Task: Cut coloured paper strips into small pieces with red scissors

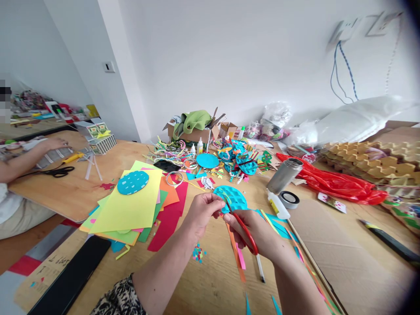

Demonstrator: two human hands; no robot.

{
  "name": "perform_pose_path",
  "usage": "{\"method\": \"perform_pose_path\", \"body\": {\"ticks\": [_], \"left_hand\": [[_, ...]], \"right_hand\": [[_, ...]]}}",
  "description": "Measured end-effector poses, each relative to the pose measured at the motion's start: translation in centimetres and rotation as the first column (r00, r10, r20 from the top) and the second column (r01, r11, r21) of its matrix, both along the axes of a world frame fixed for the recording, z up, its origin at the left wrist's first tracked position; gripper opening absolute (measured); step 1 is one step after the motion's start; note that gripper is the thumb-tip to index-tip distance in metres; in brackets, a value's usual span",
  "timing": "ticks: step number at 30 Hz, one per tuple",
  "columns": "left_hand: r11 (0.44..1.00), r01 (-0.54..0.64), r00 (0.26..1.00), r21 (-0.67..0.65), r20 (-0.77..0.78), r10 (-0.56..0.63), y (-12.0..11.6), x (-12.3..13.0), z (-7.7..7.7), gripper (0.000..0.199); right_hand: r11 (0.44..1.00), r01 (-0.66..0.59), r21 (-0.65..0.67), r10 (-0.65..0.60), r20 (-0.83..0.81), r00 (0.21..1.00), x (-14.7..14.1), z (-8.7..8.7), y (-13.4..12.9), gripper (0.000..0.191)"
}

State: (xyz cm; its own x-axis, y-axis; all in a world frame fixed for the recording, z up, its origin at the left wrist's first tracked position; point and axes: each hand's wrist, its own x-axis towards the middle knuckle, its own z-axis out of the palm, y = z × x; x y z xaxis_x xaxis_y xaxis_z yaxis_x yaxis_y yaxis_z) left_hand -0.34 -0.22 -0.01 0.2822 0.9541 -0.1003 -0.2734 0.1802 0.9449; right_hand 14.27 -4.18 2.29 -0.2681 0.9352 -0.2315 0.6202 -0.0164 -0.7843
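Blue disc [233, 197] over the table [213, 280], pinched at its near edge by left hand [201, 211]. Red scissors [244, 229] gripped in right hand [259, 234], blades at disc's edge. Paper stack [131, 210] left, flask [284, 175] right.

Two pairs of scissors (red-handled [244, 229], black-handled [55, 171]), one steel flask [284, 175], one tape roll [289, 199]

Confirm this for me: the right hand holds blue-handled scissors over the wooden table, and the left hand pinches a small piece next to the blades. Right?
Not quite. The head view shows the scissors in the right hand have red handles, not blue. The rest holds: they are over the wooden table, and the left hand pinches a small piece beside the blades.
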Motion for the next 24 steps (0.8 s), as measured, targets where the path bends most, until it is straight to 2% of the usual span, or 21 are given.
{"method": "perform_pose_path", "body": {"ticks": [10,24], "left_hand": [[0.998,0.067,0.998,-0.008,0.019,-0.066,0.19,0.08,-0.39,0.013],[1.000,0.008,1.000,0.000,-0.012,-0.008,0.13,-0.11,-0.03,0.013]], "right_hand": [[1.000,0.002,0.026,-0.003,0.010,1.000,0.05,-0.06,0.00,0.049],[1.000,-0.006,0.015,0.006,0.021,1.000,0.07,0.04,-0.08,0.051]]}}
